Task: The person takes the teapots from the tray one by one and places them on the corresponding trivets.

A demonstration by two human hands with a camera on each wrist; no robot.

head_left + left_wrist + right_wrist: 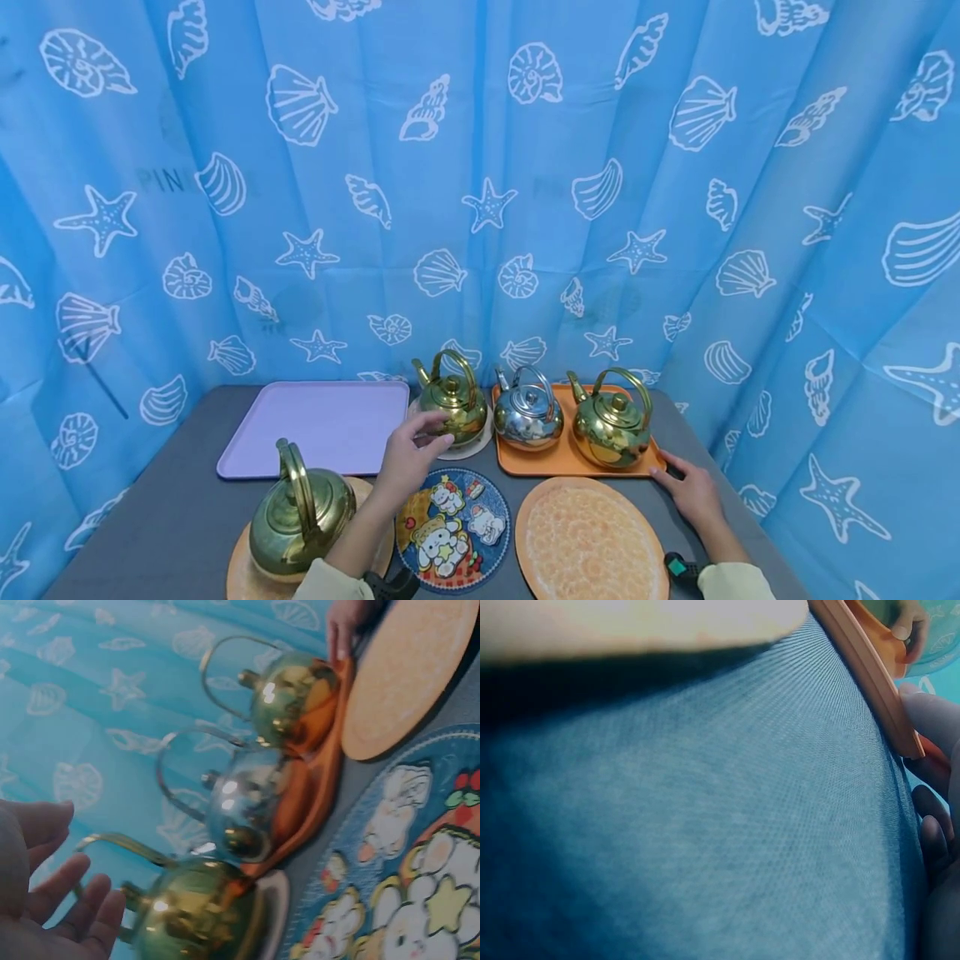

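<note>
A rectangular orange tray (551, 464) lies on the grey table (150, 533); the right hand (693, 490) pinches its near right corner; the left hand (408, 458), fingers parted, hovers beside a round gold metal kettle (461, 404) just left of the tray.

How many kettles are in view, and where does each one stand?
4: a front-left gold kettle on a tan mat; a middle gold kettle on a pale mat; a silver kettle and a rightmost gold kettle on the orange tray. None seems hidden.

The left grip (409, 457) is raised and loosely spread while the right grip (693, 492) pinches.
</note>
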